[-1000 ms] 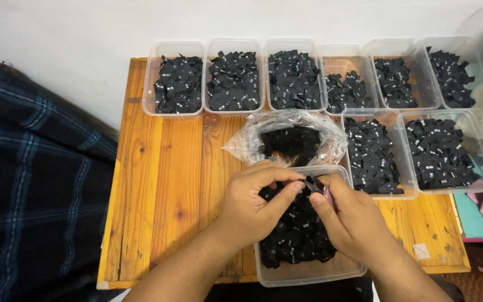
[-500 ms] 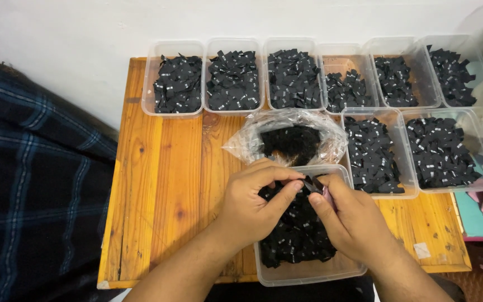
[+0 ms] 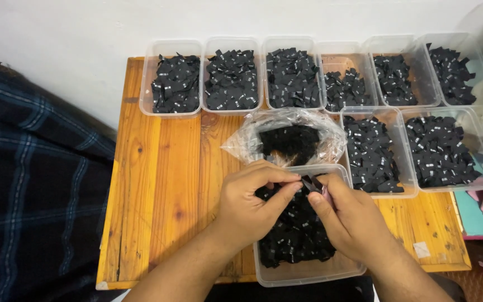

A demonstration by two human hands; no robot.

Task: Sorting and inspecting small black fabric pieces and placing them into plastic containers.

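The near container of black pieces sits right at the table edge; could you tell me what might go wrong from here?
Three risks, as I judge them:
1. The near container overhangs the wooden table edge under both hands; a push could tip it off.
2. The small black piece pinched between left hand and right hand could slip and get lost among the others.
3. The open plastic bag lies loose and could spill pieces.
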